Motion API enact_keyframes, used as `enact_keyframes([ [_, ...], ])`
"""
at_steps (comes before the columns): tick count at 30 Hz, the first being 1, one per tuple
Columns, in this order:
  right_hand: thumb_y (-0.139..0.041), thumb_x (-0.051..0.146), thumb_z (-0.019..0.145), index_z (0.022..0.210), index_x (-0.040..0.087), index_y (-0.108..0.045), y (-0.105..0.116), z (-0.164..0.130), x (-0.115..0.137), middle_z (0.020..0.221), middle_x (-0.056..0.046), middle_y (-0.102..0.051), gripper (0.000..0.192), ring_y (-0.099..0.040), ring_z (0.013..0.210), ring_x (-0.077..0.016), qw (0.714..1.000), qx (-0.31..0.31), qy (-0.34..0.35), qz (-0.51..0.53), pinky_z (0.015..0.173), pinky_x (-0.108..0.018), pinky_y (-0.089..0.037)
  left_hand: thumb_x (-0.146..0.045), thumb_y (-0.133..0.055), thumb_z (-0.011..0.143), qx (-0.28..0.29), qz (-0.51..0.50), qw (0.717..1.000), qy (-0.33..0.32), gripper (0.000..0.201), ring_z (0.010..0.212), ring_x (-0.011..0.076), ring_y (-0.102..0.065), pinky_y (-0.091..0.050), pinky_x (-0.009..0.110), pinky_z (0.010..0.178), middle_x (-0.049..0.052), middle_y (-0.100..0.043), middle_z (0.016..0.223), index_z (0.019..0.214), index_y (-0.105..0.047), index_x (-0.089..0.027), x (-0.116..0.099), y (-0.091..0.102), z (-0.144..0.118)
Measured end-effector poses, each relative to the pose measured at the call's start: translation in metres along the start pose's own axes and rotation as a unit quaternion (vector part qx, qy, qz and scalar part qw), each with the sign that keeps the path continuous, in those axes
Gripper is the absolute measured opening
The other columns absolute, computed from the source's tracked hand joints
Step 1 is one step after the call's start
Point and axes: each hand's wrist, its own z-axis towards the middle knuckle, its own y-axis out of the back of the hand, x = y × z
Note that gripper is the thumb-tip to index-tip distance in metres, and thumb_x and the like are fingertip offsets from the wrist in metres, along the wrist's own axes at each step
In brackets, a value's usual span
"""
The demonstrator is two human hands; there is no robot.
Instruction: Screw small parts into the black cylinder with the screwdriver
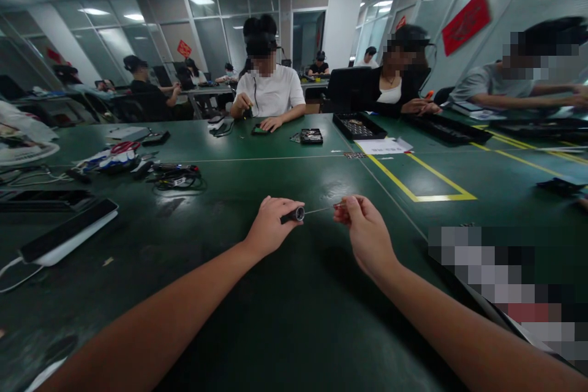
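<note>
While a long black-and-white box [68, 234] lay far left, black cables [177, 177] sat tangled beyond it. Left hand [270, 228] clamped on short black cylinder [293, 215], held over green table [285, 331]. Thin rod [319, 211] came next, contact with cylinder unclear; right hand [369, 233] pinched its other end. Yellow tape [443, 198] marked the table further right.
</note>
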Motion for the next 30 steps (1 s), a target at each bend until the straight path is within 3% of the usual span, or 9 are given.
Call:
enact_keyframes([
  [6,-0.058,0.05,0.095,0.098,0.021,-0.062,-0.001,-0.002,0.0,0.086,-0.002,-0.068,0.029,-0.066,0.077,-0.0183,0.999,0.027,0.025,-0.03,0.077,-0.037,-0.055,-0.023,-0.079,0.085,0.001,-0.002,1.0,0.014,0.037,0.117,0.0273,-0.061,-0.025,0.06,0.117,0.005,-0.071,0.121,0.12,-0.07,-0.03,0.0,-0.001,-0.001],
  [17,-0.055,0.049,0.097,0.098,0.021,-0.061,0.001,-0.005,0.005,0.086,-0.002,-0.068,0.029,-0.065,0.079,-0.0186,0.996,0.034,0.055,-0.066,0.079,-0.037,-0.053,-0.027,-0.08,0.083,-0.002,0.007,1.0,0.017,0.039,0.117,0.0273,-0.062,-0.024,0.061,0.117,0.005,-0.072,0.122,0.121,-0.069,-0.03,0.002,-0.004,-0.002],
  [23,-0.043,0.056,0.1,0.087,0.024,-0.06,0.0,-0.012,0.018,0.06,0.005,-0.048,0.038,-0.049,0.056,-0.0158,0.993,0.069,0.059,-0.071,0.061,-0.032,-0.046,-0.027,-0.081,0.083,0.002,0.012,1.0,0.017,0.041,0.117,0.0271,-0.062,-0.022,0.062,0.118,0.004,-0.072,0.12,0.121,-0.069,-0.032,0.004,-0.005,-0.003],
  [26,-0.041,0.056,0.1,0.082,0.024,-0.06,0.0,-0.016,0.021,0.063,0.002,-0.052,0.042,-0.052,0.06,-0.0172,0.989,0.051,0.063,-0.124,0.058,-0.032,-0.044,-0.029,-0.081,0.083,0.01,0.015,1.0,0.005,0.044,0.117,0.0261,-0.062,-0.019,0.061,0.12,0.003,-0.071,0.121,0.124,-0.067,-0.033,0.006,-0.006,-0.004],
  [30,-0.047,0.046,0.098,0.096,0.024,-0.059,0.001,-0.017,0.015,0.074,0.0,-0.061,0.025,-0.056,0.067,-0.0196,0.985,0.023,0.076,-0.151,0.063,-0.033,-0.045,-0.031,-0.08,0.084,0.01,0.01,1.0,0.006,0.045,0.117,0.0252,-0.061,-0.017,0.061,0.12,0.003,-0.071,0.122,0.126,-0.066,-0.032,0.005,-0.003,-0.004],
])
